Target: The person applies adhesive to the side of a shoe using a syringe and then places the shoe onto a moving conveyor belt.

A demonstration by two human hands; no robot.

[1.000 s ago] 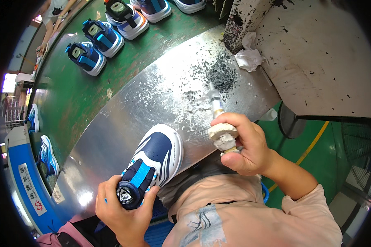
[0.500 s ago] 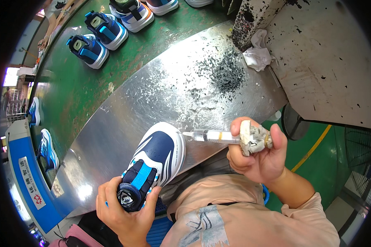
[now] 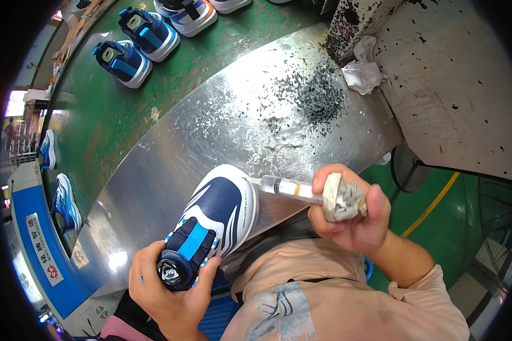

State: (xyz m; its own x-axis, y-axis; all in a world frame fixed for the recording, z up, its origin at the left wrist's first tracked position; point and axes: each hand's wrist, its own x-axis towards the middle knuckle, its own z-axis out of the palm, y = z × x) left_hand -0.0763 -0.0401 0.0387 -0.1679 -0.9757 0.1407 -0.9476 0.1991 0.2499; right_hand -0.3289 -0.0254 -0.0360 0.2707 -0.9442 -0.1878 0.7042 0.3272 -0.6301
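Observation:
A navy and white sports shoe point(image 3: 219, 200) with a light blue strap and a round black dial is held over the near edge of the metal table, toe pointing away from me. My left hand point(image 3: 173, 287) grips it around the heel and collar, fingers on one side and thumb on the other. In my right hand point(image 3: 352, 213) is a clear syringe point(image 3: 293, 188), its back end wrapped in whitish, grubby material. The syringe tip points left and meets the edge of the shoe's white sole near the toe; whether it touches is too small to tell.
The metal table point(image 3: 170, 145) carries a patch of black and white scraps point(image 3: 318, 102). Several shoes point(image 3: 122, 62) stand on the green surface point(image 3: 102, 119) beyond. A crumpled white cloth point(image 3: 362, 74) lies beside a stained panel point(image 3: 455, 85) at right. A blue-fronted machine housing point(image 3: 42, 244) stands at left.
The syringe has tilted, its wrapped end dropping slightly toward me and its tip rising a little along the sole edge. The shoe has shifted slightly. Both hands keep their holds.

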